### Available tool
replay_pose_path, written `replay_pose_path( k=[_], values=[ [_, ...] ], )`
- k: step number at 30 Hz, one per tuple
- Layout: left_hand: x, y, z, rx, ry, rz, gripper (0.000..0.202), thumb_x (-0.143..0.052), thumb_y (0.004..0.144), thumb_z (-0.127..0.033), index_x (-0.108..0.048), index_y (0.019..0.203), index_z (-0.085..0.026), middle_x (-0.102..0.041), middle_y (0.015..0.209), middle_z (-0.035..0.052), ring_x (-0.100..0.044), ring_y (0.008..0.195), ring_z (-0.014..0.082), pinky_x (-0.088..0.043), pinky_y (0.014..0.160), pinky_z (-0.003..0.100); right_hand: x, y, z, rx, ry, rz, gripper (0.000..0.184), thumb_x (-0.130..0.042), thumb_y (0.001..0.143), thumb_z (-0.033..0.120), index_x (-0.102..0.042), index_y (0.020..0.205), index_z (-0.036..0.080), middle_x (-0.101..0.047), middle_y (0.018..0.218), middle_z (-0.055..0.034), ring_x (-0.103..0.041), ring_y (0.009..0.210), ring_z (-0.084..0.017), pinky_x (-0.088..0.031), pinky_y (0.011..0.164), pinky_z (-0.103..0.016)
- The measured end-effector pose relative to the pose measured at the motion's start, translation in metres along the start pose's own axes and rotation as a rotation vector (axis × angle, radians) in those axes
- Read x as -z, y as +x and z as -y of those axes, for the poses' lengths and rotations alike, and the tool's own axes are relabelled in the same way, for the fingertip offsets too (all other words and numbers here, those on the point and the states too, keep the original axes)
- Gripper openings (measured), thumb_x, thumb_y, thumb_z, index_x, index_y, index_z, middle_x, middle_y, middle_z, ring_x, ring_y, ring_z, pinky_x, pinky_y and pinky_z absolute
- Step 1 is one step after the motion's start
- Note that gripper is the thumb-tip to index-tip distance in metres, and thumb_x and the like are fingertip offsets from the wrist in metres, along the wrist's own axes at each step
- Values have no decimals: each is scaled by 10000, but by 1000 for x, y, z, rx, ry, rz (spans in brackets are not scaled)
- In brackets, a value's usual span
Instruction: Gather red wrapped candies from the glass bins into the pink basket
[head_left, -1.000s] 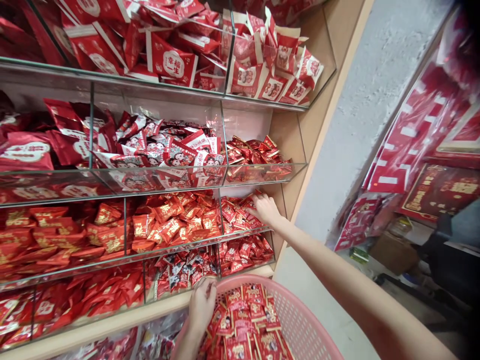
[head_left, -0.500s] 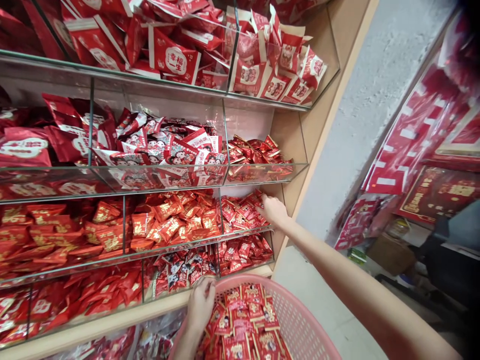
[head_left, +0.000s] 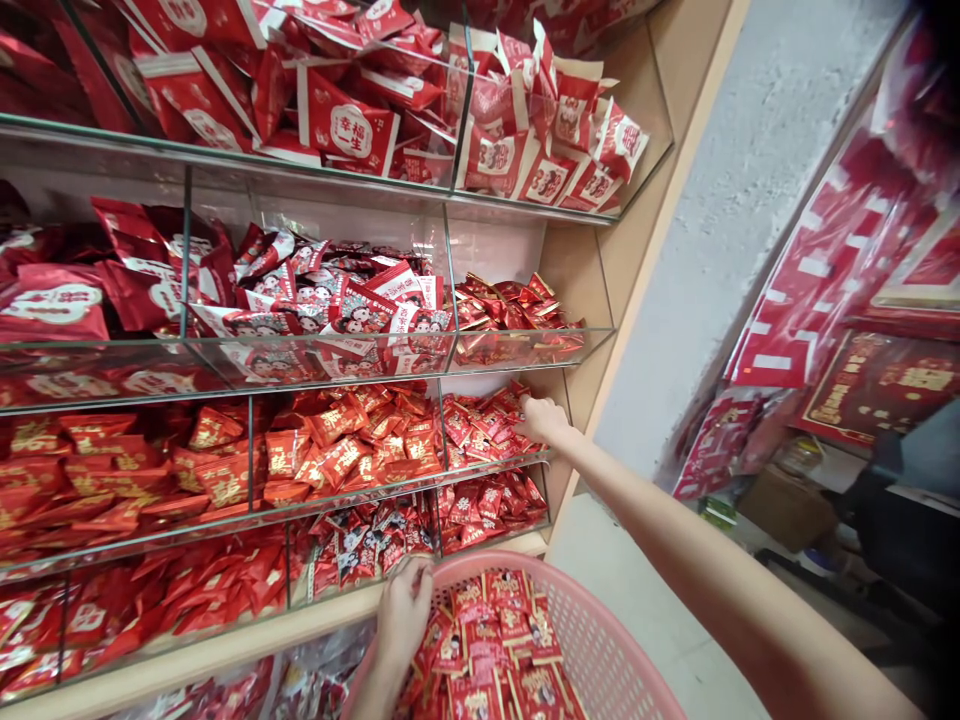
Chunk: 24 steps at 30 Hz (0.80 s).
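My left hand is closed over the near-left rim of a pink plastic basket. Inside the basket lie many red packets with gold edges, laid fairly flat. Further up, my right hand reaches into the rightmost compartment of the third shelf down. Its fingers are curled against the right end of a heap of small red packets. What they pinch, if anything, is hidden by the hand.
Glass-fronted shelves with dividers hold heaps of red wrapped packets. A wooden side panel bounds them at right, beside a grey wall. Red plastic-wrapped goods hang farther right, above a brown carton.
My right hand stays at the same heap, its fingers shifting only slightly. My left hand keeps its hold on the basket rim. The view has shifted a little.
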<state>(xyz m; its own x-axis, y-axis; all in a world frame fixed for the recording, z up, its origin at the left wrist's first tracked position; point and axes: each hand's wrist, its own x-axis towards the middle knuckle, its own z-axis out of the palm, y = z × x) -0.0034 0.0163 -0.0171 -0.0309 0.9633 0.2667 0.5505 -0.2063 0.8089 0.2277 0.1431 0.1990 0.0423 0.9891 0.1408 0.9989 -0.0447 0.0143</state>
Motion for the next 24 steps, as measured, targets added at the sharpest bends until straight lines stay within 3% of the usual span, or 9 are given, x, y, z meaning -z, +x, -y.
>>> replay_pose_path(
  k=[5, 8, 12, 15, 19, 24],
  values=[
    [-1, 0, 2, 4, -12, 2, 232, -372, 799, -340, -570, 791, -219, -622, 819, 6, -568, 785, 147, -420, 722, 248, 6, 2, 5, 10, 0, 49, 393, -590, 700, 228, -513, 1074, 134, -579, 1073, -178, -471, 1059, -296, -388, 788, -377],
    [-1, 0, 4, 5, -23, 5, 217, -380, 795, -329, -568, 789, -220, -625, 831, 5, -569, 802, 149, -418, 736, 252, 9, 6, 5, 64, 17, 58, 428, -589, 699, 252, -504, 1104, 144, -578, 1075, -174, -485, 1037, -298, -399, 767, -371],
    [-1, 1, 5, -2, -32, -1, 222, -378, 793, -326, -571, 786, -217, -627, 826, 8, -571, 804, 152, -418, 744, 259, 11, 10, 4, 233, 45, 17, 503, -561, 722, 300, -435, 1201, 206, -556, 1139, -114, -460, 1077, -270, -385, 809, -347],
    [-1, 1, 4, 5, -37, 2, 234, -368, 797, -332, -569, 784, -214, -625, 813, 12, -571, 790, 152, -420, 737, 259, 5, 14, 7, 372, 51, -30, 539, -554, 719, 224, -402, 1236, 248, -501, 1227, -74, -398, 1148, -252, -346, 876, -342],
    [-1, 0, 2, 14, -34, 5, 233, -361, 802, -330, -561, 767, -214, -624, 810, 9, -574, 783, 148, -422, 722, 249, -7, 20, 12, 468, 29, -57, 572, -519, 695, 112, -410, 1243, 232, -463, 1260, -96, -394, 1147, -257, -340, 888, -366],
    [0, 0, 1, 3, -36, 2, 228, -366, 803, -327, -562, 775, -215, -620, 818, 10, -571, 798, 151, -418, 736, 255, -9, 23, 16, 463, 4, 20, 611, -616, 663, 255, -418, 1241, 256, -456, 1260, -80, -361, 1167, -271, -346, 899, -361]
  ],
)
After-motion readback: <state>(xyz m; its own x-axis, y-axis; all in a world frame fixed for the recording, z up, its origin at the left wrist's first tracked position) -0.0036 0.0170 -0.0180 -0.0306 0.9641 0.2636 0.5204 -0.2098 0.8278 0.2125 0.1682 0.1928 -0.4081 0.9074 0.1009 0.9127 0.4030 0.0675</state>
